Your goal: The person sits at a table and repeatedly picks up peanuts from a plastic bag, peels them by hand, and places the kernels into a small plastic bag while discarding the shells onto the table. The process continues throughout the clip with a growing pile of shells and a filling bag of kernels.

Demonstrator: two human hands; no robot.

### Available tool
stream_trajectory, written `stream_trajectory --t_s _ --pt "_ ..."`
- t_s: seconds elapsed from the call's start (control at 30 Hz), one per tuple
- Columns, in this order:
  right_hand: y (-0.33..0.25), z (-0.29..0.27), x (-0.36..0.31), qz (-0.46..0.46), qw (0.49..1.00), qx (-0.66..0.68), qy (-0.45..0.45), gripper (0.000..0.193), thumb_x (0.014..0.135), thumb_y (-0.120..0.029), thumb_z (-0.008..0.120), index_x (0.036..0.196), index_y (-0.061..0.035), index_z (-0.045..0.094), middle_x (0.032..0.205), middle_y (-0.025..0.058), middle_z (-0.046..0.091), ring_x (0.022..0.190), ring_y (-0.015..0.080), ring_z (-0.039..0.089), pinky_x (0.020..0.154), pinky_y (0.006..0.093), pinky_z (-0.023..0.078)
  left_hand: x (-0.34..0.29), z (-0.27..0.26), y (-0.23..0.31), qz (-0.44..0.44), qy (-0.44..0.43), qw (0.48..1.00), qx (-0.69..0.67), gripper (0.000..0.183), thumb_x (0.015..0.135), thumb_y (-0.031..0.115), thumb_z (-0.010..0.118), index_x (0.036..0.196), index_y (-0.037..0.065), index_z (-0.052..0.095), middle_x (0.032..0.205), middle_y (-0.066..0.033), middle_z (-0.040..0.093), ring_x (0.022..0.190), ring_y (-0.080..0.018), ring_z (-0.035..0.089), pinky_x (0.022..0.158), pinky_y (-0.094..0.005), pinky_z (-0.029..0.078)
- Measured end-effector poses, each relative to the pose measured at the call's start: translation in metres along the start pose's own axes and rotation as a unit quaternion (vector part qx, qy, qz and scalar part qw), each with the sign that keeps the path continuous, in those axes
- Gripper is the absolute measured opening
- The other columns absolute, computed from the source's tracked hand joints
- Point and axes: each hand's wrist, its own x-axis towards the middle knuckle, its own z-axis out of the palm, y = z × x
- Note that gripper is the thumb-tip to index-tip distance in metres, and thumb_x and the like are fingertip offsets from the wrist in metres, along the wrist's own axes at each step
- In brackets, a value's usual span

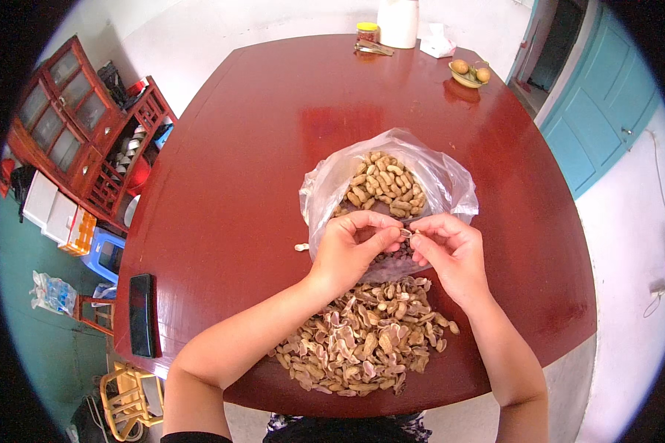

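My left hand and my right hand meet above the near part of an open clear plastic bag. Between their fingertips is a small peanut shell, which both hands pinch. Whole unshelled peanuts fill the far part of the bag. Dark shelled kernels show beneath my fingers, partly hidden by the hands. Just in front of the bag, nearest me, a wide heap of broken peanut shells lies on the red table. One loose peanut rests left of the bag.
A black phone lies at the table's left edge. Along the far edge are a yellow-lidded jar, a white container, a tissue pack and a fruit bowl. A wooden cabinet stands at left, a blue door at right.
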Motion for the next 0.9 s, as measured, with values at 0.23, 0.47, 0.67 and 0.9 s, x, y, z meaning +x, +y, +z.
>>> stream_trajectory --t_s 0.23,0.47,0.67,0.9 --pt "0.001 -0.001 0.000 0.012 1.000 0.001 -0.011 0.015 0.088 -0.003 0.064 0.103 0.0005 0.063 0.087 0.0020 0.064 0.073 0.0066 0.058 0.064 0.0220 0.049 -0.006 0.006 0.007 0.127 0.006 0.973 0.194 0.003 0.092 0.001 0.060 0.095 0.000 0.060 0.083 -0.0036 0.066 0.081 -0.0098 0.065 0.070 -0.0240 0.053" --pt "-0.003 -0.003 0.001 0.073 0.996 0.028 -0.043 0.013 0.091 -0.008 0.062 0.102 -0.0011 0.064 0.082 0.0034 0.064 0.068 0.0084 0.058 0.060 0.0220 0.048 -0.006 0.005 0.004 0.211 0.031 0.937 0.276 0.006 0.089 -0.002 0.062 0.094 0.000 0.062 0.086 -0.0050 0.067 0.082 -0.0108 0.066 0.072 -0.0255 0.053" --pt "0.000 -0.005 0.003 0.077 0.995 0.055 -0.037 0.010 0.091 -0.010 0.063 0.099 -0.0028 0.063 0.083 0.0008 0.064 0.066 0.0055 0.056 0.057 0.0190 0.045 -0.008 0.012 -0.001 0.112 0.015 0.992 0.050 0.013 0.087 -0.001 0.066 0.100 -0.001 0.065 0.092 -0.0062 0.068 0.084 -0.0120 0.065 0.075 -0.0253 0.055" --pt "0.002 -0.001 0.001 0.048 0.998 0.042 -0.021 0.008 0.090 -0.008 0.063 0.097 -0.0039 0.064 0.083 0.0013 0.064 0.066 0.0050 0.056 0.054 0.0176 0.042 -0.002 0.006 -0.004 -0.025 -0.017 0.997 -0.070 0.011 0.089 0.005 0.065 0.099 0.000 0.065 0.094 -0.0057 0.067 0.082 -0.0113 0.064 0.073 -0.0251 0.056"
